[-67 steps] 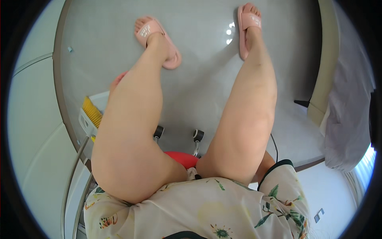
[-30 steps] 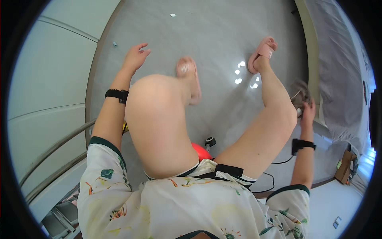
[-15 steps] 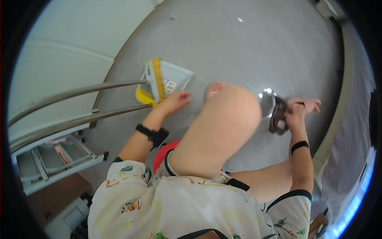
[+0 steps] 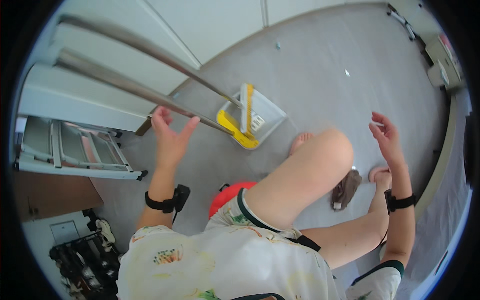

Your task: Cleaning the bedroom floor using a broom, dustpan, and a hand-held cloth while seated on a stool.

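Observation:
My left hand is raised beside the lower of two long metal handles, with thumb and fingers apart. Its fingertips overlap that handle in view; I cannot tell whether they touch it. The handles lead to a white-and-yellow dustpan and a broom head with yellow bristles resting over it. A small white piece with openings lies in the pan. My right hand is held up empty, fingers loosely spread. Below it, a crumpled-looking brown item lies on the floor near my bare foot.
A red round seat is under me. On the left are a folded step ladder and a rack with shoes. White cabinets line the far side. A translucent sheet hangs along the right.
My right hand has let go of the brown item, which now lies on the floor, and has lifted away. My left hand has moved from beside the dustpan to the handle. The view has shifted.

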### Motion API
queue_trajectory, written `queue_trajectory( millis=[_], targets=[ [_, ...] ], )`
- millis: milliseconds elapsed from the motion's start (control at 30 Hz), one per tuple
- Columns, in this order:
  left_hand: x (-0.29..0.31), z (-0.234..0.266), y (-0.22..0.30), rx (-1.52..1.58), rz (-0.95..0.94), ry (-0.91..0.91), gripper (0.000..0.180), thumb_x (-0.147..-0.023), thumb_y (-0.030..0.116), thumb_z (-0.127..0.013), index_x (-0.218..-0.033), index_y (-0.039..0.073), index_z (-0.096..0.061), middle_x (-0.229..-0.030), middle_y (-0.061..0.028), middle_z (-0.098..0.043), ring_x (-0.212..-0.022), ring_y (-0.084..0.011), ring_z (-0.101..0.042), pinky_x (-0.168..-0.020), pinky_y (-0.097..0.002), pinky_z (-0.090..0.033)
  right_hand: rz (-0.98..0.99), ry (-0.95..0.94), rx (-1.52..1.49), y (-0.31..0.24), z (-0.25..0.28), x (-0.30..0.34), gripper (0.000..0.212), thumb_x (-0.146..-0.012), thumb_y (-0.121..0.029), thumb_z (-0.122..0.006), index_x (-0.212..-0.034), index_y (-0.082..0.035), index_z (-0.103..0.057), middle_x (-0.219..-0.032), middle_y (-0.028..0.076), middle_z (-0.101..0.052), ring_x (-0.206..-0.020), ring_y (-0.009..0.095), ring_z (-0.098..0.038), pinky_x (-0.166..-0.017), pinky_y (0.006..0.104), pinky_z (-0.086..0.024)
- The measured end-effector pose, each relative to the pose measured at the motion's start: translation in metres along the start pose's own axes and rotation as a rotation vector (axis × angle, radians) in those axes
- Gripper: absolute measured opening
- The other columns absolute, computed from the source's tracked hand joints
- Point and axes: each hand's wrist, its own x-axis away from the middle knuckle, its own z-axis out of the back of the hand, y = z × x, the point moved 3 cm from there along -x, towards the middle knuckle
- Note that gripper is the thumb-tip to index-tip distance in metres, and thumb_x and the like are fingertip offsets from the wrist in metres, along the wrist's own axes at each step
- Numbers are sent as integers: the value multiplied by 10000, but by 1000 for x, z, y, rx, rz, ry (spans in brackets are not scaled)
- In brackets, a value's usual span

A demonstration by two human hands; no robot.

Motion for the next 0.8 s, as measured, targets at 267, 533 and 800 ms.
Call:
queue_trajectory(
  millis=[267, 533, 800],
  targets=[
    [-87, 86, 130, 1047, -244, 232, 466, -856, 225, -713, -1172, -23, -477, -1070, -85, -547, -877, -139, -534, -759, -258, -442, 700, -86, -183, -310, -116, 6, 558, -828, -233, -720, -1293, -21, -494, -1216, 150, -563, -1073, 222, -566, -836, 325, -504],
    [-80, 99, 169, 642, -387, 485, 274, -950, 192, -591, -1064, -39, -497, -940, -84, -584, -824, -132, -580, -718, -271, -510, 702, -175, -693, -387, -230, -6, 350, -784, -288, -718, -865, 41, -630, -747, 128, -667, -680, 187, -627, -644, 308, -506],
    [-74, 95, 184, 859, -376, 351, 185, -926, 95, -603, -961, -22, -464, -787, -67, -611, -528, -111, -560, -490, -212, -440, 766, -216, -397, -376, -169, -21, 290, -708, -228, -764, -656, -19, -570, -590, -2, -534, -567, 66, -456, -529, 248, -413]
  ],
)
